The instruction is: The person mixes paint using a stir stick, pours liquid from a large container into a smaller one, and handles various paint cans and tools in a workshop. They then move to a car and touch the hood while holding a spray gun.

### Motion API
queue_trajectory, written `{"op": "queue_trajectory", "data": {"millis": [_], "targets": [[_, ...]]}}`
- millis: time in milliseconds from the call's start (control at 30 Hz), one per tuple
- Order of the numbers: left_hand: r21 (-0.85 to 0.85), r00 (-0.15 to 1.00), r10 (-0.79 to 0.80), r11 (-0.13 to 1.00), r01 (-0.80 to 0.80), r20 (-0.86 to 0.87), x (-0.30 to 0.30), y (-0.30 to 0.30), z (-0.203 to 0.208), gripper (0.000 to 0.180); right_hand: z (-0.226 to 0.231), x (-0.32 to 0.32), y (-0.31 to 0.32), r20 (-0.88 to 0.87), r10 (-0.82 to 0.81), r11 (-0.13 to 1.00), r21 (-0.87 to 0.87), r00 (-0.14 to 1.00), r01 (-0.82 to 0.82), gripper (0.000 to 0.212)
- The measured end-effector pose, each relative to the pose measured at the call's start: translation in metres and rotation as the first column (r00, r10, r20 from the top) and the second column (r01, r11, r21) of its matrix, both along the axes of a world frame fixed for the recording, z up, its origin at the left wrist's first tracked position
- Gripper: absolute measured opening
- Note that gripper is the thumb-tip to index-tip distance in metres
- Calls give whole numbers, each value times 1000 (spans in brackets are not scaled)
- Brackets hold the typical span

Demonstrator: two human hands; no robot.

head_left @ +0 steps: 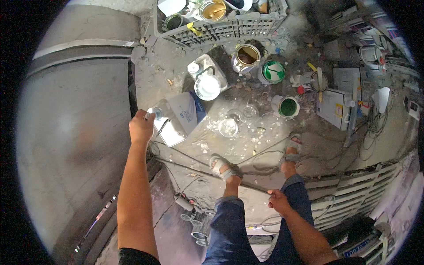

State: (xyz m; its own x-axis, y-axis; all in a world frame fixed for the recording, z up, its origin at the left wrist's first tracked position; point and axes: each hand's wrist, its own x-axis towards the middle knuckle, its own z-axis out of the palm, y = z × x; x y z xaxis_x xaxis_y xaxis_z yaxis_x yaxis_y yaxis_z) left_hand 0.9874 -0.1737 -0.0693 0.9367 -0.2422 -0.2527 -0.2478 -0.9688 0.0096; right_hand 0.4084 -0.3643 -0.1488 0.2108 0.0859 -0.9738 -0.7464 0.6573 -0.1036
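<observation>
My left hand (140, 129) is closed in a pinch beside the neck of a translucent plastic jug (167, 128) with a white and blue label. A small pale bit shows at its fingertips, too small to name. My right hand (279, 202) is curled in front of my right knee. A thin dark line meets its fingers, but whether they grip a stick there is unclear. Beyond the jug stands a second jug (218, 73), partly behind a bright white tub (207, 86). Clear plastic cups (228, 127) sit on the floor in front of my feet.
Open paint cans stand ahead: one brown (246, 57), one bright green (272, 72), one dark green (286, 107). A grey plastic crate (225, 33) holds more cans. Cardboard boxes (332, 108) and cables lie right. A large grey panel (79, 115) fills the left; slats (353, 194) stand lower right.
</observation>
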Motion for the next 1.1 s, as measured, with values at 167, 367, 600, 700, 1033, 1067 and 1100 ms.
{"op": "queue_trajectory", "data": {"millis": [167,367,600,700,1033,1067,1100], "targets": [[-269,792,464,766,-584,-397,15,8,-4,21,30,27,-2,-86,195,976,-84,977,-203,37],[-240,687,539,674,-699,-486,21,8,-10,21,35,25,11,-87,222,961,-150,971,-233,36],[-219,769,333,829,-515,-546,37,15,-13,23,35,9,12,-1,239,940,-248,971,-232,40],[-277,701,305,761,-586,-645,49,61,-37,27,67,26,-16,26,390,860,-368,921,-353,40],[-148,994,-43,987,58,101,-12,79,-10,42,88,-61,-248,-233,338,668,-623,912,-407,41],[-79,988,-98,991,109,123,-40,43,7,41,62,-89,-274,-193,159,726,-642,968,-248,42],[2,977,-159,987,160,146,-73,5,34,41,35,-117,-300,-135,-26,749,-659,990,-71,43]]}}
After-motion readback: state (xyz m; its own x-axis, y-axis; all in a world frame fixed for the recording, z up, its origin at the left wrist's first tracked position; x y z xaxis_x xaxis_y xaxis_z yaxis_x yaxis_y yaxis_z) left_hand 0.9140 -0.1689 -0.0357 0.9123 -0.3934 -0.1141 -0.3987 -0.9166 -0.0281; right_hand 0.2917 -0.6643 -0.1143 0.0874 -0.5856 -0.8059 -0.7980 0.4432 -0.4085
